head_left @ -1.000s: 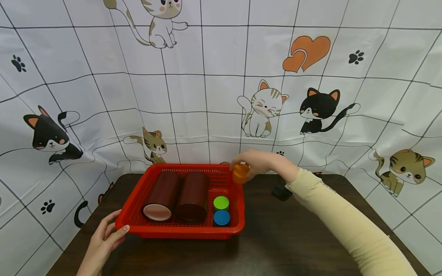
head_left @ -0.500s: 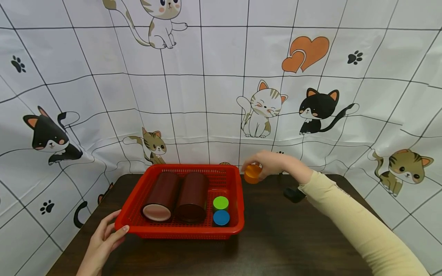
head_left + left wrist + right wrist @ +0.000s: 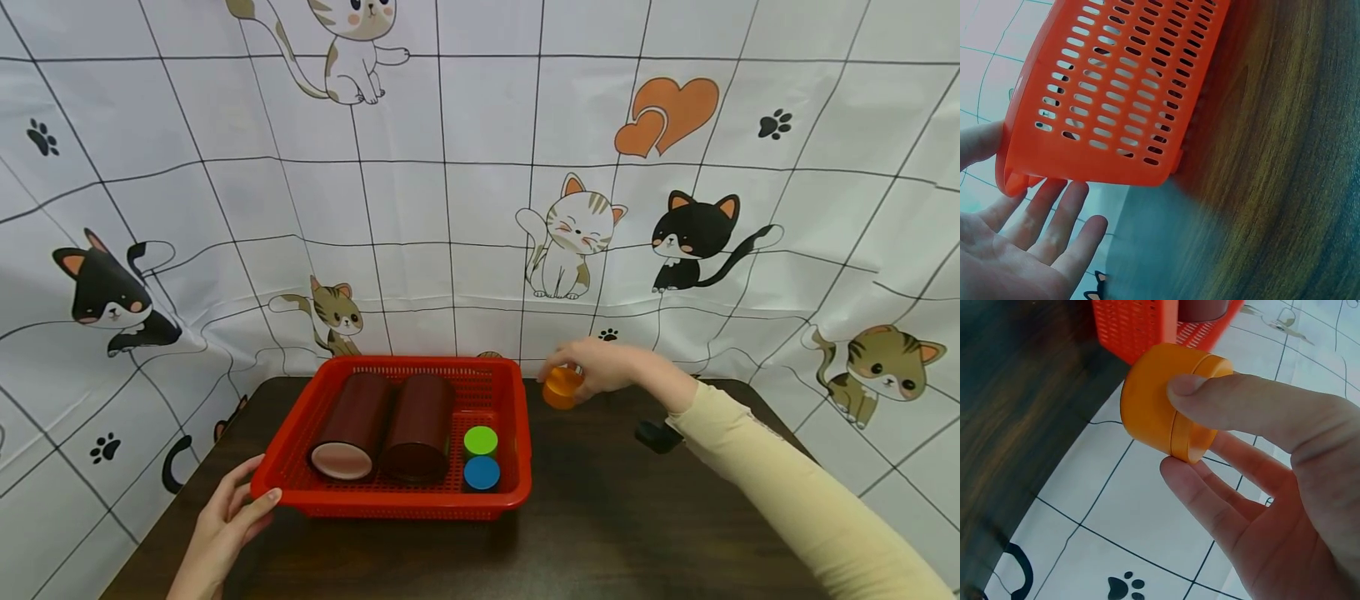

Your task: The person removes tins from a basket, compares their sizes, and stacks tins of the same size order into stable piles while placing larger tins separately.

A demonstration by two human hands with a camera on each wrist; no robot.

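Observation:
My left hand (image 3: 225, 527) pinches the near left corner of a red plastic basket (image 3: 397, 502), thumb over the rim and fingers below it. In the left wrist view the basket's slotted wall (image 3: 1116, 94) rises beside the fingers. My right hand (image 3: 603, 367) holds a small orange cylinder (image 3: 562, 389), just right of the basket's far right corner and over the table. Up close, the orange cylinder (image 3: 1154, 400) has a seam near one end, with the thumb pressed on its side. Inside the basket lie two dark brown cylinders, one (image 3: 356, 421) showing a pale round end.
A green-topped piece (image 3: 480, 442) and a blue-topped piece (image 3: 482, 473) stand in the basket's right side. The dark wooden table (image 3: 637, 517) carries the basket. A white sheet with printed cats (image 3: 480, 208) hangs behind and at both sides.
My right hand has carried the orange cylinder rightward, from over the basket's far right corner to beyond the rim, and slightly lower. The left hand and the basket have stayed in place.

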